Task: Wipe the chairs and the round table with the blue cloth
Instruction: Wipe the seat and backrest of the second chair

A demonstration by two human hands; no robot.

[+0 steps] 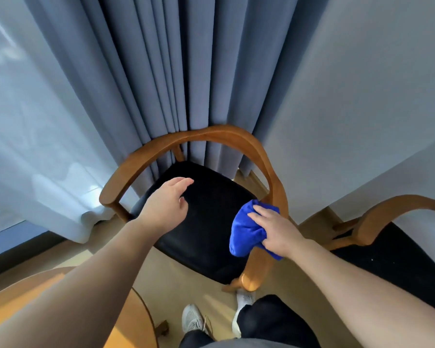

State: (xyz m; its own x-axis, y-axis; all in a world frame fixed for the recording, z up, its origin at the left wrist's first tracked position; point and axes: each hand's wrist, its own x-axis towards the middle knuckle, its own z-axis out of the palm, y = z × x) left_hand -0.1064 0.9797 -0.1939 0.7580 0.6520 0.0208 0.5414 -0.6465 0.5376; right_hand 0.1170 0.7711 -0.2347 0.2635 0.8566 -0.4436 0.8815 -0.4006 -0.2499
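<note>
- The blue cloth (pixel 245 231) is bunched into a thick wad and lies against the wooden armrest on the right side of the nearer chair (pixel 211 134), just above where the rail bends down to its front leg.
- The right hand (pixel 274 229) grips the cloth from the outer side. Its fingers (pixel 260 212) curl over the top of the wad, and a loose tail of fabric hangs below the palm.
- The left hand (pixel 167 200) hovers over the chair's black seat (pixel 211 217), palm down and holding nothing. Its fingers are relaxed and slightly bent, and whether they touch the seat cannot be told.
- The chair has a single curved wooden rail that forms both the back and the arms, and its back is pushed up against the curtain.
- A second chair (pixel 387 204) of the same make stands to the right, with its wooden arm and dark seat partly in view.
- The round table (pixel 133 330) shows at the lower left, its wooden top mostly hidden behind the left forearm.
- Heavy grey-blue curtains (pixel 186 71) hang in folds behind the chair, with a pale sheer curtain (pixel 35 146) to their left and a plain wall (pixel 362 96) to their right.
- Below, the person's two light grey shoes (pixel 194 320) stand on a tan floor (pixel 186 277), just in front of the chair's front leg.
</note>
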